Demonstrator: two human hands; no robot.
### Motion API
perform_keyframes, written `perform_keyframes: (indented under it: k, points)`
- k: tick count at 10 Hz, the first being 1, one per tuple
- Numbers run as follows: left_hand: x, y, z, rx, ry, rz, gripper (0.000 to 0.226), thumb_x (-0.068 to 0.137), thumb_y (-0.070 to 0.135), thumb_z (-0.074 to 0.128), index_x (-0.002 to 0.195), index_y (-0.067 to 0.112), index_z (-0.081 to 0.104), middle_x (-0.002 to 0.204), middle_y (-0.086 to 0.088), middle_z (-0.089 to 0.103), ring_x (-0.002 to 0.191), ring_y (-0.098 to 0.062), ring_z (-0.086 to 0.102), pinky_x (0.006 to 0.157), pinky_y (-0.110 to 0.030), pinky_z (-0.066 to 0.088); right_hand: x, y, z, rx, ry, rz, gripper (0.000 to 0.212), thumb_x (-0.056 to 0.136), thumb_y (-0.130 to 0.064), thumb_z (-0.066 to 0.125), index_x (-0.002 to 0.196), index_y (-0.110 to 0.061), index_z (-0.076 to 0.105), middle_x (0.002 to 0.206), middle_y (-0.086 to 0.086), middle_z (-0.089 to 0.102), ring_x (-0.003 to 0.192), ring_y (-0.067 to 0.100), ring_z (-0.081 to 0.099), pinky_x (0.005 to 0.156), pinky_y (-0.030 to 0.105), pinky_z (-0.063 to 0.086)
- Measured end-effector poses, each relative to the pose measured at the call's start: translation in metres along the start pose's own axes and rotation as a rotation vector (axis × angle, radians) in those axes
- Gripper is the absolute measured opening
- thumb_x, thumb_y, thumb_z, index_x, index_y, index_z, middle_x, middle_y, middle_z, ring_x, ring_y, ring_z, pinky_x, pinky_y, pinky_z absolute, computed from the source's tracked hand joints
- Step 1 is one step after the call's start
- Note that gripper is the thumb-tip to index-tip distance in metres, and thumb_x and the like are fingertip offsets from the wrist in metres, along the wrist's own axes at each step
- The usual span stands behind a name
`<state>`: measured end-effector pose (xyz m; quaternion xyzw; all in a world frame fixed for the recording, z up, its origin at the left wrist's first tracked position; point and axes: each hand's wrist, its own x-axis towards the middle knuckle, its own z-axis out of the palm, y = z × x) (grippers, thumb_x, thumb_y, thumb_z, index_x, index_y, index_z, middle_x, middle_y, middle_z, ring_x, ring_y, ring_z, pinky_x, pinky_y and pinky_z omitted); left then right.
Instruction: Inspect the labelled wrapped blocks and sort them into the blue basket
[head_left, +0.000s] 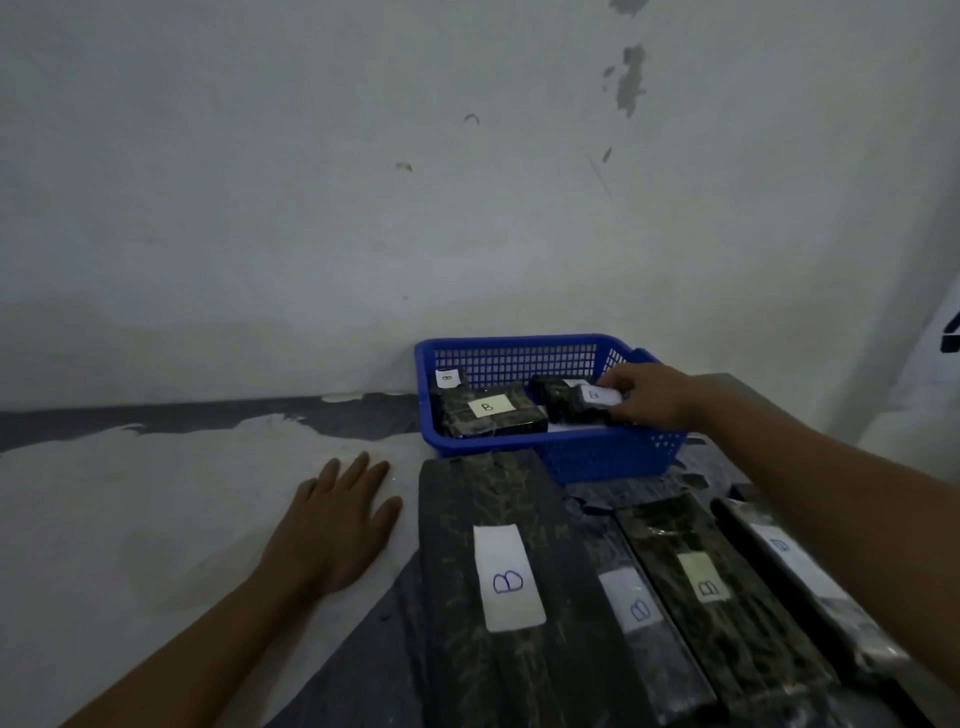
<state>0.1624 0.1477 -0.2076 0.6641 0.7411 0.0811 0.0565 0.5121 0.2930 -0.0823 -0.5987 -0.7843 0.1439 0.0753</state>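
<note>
A blue basket (613, 452) stands against the wall. Inside it lie dark wrapped blocks: one with a yellow "B" label (491, 413), one at the back left with a white label (449, 378), and one at the right (574, 402) with a white label. My right hand (649, 395) reaches into the basket and its fingers curl round that right block. My left hand (337, 525) lies flat on the white surface, fingers straight. In front of the basket lie several long dark wrapped blocks labelled "B", the nearest one large (509, 577).
A white wall stands right behind the basket. The long blocks, one with a yellow label (704, 577), crowd the lower right. A white cloth-like patch (156, 499) covers the dark surface on the left.
</note>
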Motion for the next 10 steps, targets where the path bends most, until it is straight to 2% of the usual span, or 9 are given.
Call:
perform_keyframes:
  k: [2,3,4,7,9,10]
  points:
    - [0.004,0.000,-0.001,0.003,-0.005,-0.011,0.067,0.103,0.064,0.020,0.162,0.034,0.010,0.172,0.002,0.005,0.158,-0.022,0.003,0.126,-0.044,0.007,0.030,0.009,0.007,-0.057,-0.183,0.066,0.041,0.099,-0.015,0.065,0.139,-0.022,0.060,0.145,0.005,0.057,0.128,0.026,0.055,0.111,0.041,0.043]
    - [0.004,0.001,-0.001,-0.001,-0.011,-0.012,0.067,0.103,0.063,0.021,0.162,0.034,0.009,0.172,0.003,0.004,0.158,-0.022,0.003,0.127,-0.044,0.007,0.039,0.009,0.008,-0.074,-0.258,0.084,0.043,0.099,-0.012,0.065,0.140,-0.023,0.059,0.148,0.005,0.055,0.129,0.026,0.054,0.109,0.040,0.046]
    - [0.002,0.002,-0.002,-0.002,-0.018,-0.021,0.067,0.103,0.062,0.021,0.162,0.034,0.008,0.172,0.003,0.004,0.158,-0.022,0.002,0.127,-0.043,0.007,0.048,0.010,0.010,-0.127,-0.312,0.094,0.050,0.100,-0.009,0.060,0.147,-0.025,0.054,0.157,0.005,0.046,0.138,0.027,0.048,0.116,0.044,0.041]
    - [0.000,0.007,-0.007,-0.004,-0.028,-0.018,0.066,0.104,0.062,0.022,0.162,0.034,0.008,0.172,0.002,0.003,0.159,-0.022,0.001,0.127,-0.044,0.007,0.042,0.003,0.007,-0.213,-0.379,0.104,0.054,0.103,-0.022,0.057,0.155,-0.023,0.045,0.162,0.005,0.039,0.143,0.028,0.044,0.119,0.046,0.037]
    - [-0.002,0.004,-0.006,-0.016,-0.009,-0.021,0.068,0.103,0.065,0.022,0.162,0.034,0.013,0.172,0.002,0.008,0.158,-0.024,0.005,0.127,-0.046,0.009,0.025,0.002,0.005,-0.216,-0.095,0.059,0.038,0.103,-0.022,0.056,0.139,-0.012,0.060,0.142,0.013,0.059,0.124,0.028,0.057,0.105,0.038,0.043]
    - [0.003,0.001,0.001,-0.016,0.024,0.012,0.069,0.101,0.067,0.023,0.161,0.033,0.018,0.171,0.000,0.013,0.158,-0.026,0.010,0.126,-0.048,0.012,0.008,-0.006,0.008,-0.167,0.148,-0.040,0.039,0.102,-0.023,0.058,0.139,-0.011,0.058,0.138,0.016,0.062,0.117,0.031,0.061,0.098,0.037,0.046]
